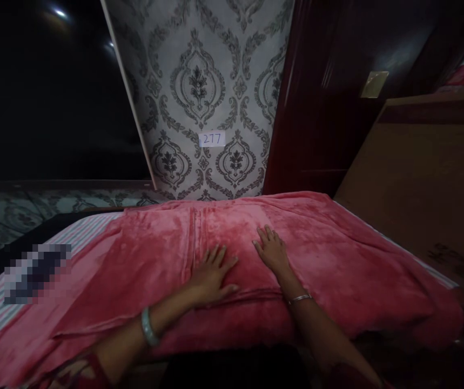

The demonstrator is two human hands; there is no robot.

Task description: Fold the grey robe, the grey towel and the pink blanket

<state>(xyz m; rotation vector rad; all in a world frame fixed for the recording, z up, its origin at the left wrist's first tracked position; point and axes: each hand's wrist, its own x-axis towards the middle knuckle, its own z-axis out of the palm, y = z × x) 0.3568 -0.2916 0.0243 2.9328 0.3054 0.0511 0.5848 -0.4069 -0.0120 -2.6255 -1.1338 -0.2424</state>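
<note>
A pink plush blanket [142, 270] lies spread over the surface before me, with layers folded over toward the middle. My left hand [211, 275] rests on it with fingers spread, close to where the folded edges [195, 237] run side by side. Farther to the right, my right hand [271, 249] lies flat on the blanket, fingers stretched out. Neither hand grips the cloth. A pale green bangle [149, 327] circles my left wrist, and a thin silver bracelet [300, 299] is on the right one.
Under the blanket, a striped cloth [89, 229] shows at the left. A large cardboard box [426, 178] stands along the right side. Behind are a patterned wall [199, 86] with a paper reading 277 [212, 139], a dark screen [53, 97] and a dark red door [313, 97].
</note>
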